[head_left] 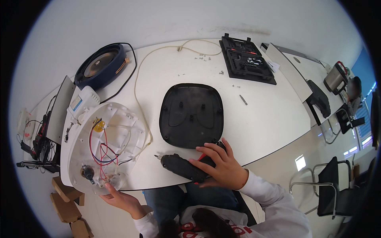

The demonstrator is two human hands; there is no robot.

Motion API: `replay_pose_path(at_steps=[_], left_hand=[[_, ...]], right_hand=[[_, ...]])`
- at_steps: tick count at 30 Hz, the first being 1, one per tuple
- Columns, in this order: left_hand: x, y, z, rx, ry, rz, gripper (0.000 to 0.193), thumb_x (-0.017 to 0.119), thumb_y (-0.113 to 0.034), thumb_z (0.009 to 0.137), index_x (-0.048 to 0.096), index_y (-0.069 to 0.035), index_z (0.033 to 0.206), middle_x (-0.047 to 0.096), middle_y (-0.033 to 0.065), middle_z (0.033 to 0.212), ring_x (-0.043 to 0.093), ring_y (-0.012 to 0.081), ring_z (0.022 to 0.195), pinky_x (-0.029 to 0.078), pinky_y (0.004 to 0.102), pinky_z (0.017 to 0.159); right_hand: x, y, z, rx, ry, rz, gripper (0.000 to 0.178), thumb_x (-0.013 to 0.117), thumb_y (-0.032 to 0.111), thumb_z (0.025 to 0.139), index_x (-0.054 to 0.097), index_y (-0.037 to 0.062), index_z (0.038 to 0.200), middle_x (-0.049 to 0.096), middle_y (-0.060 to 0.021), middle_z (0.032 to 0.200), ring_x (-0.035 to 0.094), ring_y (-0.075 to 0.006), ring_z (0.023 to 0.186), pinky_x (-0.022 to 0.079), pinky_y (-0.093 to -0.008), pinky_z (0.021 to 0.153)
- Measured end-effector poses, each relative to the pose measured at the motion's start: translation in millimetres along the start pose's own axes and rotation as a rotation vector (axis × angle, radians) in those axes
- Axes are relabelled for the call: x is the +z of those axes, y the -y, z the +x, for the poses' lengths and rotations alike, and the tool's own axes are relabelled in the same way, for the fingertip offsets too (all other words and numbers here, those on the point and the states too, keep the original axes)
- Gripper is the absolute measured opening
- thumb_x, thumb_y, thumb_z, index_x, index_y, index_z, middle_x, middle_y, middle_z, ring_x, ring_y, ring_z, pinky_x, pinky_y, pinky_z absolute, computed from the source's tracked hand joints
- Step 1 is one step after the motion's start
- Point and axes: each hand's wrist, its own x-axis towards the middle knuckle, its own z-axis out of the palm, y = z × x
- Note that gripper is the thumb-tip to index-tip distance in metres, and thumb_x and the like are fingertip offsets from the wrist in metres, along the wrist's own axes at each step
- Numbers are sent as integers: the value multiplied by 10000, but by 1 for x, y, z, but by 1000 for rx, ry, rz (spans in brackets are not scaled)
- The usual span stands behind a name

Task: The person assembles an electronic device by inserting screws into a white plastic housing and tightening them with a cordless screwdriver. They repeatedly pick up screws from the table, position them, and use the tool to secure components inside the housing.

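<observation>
At the left of the smooth white tabletop point(266, 115) sits the shell point(79, 135), a glossy white plastic bowl, open side up, its near rim jutting past the edge; the left hand point(125, 202) pinches that rim, thumb inside and fingers beneath. Inside the shell, thin red and dark blue wires point(91, 142) loop between one round yellow part point(99, 125) and one dark round part point(87, 172). By the near edge, right of the shell, lies the drill point(180, 166), matte black with red bits of trim and a metal tip pointing left; the right hand point(226, 170) is curled around it, hiding much of its handle. Just beyond is one black plate point(192, 131), a rounded square with a raised lip and three posts near its middle. A pale cord point(179, 48) crosses the tabletop between shell and plate, then bends along the back. Farther off stand one round navy housing point(81, 73) with a black cable, one white box point(84, 104) close behind the shell, and one open black tool case point(254, 65). Small metal screws point(204, 58), too tiny to count surely, lie in scattered groups, with one slim bit point(243, 99) apart from them; brown cartons point(65, 208) rest on the floor at left
</observation>
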Motion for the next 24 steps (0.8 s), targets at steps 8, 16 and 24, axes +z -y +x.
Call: replay_pose_path(at_steps=[8,16,24], left_hand=[[5,1,-5,57,-45,42,451,540,-242,881,377,31,1199,470,145,1184,485,192,1035,370,318,921],[13,3,-5,194,-106,141,520,508,-239,894,302,32,1288,414,159,1252,455,211,1086,365,321,929],[0,25,1,237,-164,184,457,508,-124,880,317,34,1264,452,153,1201,485,197,1034,386,325,908]], right_hand=[[-22,-28,-4,59,-55,78,664,710,297,670,433,183,1263,370,-105,1303,364,-302,1201,226,-548,983],[-15,-129,127,242,-273,464,207,627,83,774,601,24,971,623,-102,828,618,-209,755,484,-296,664],[84,-231,234,342,-331,55,164,636,147,718,661,99,872,633,-96,892,584,-281,859,461,-373,774]])
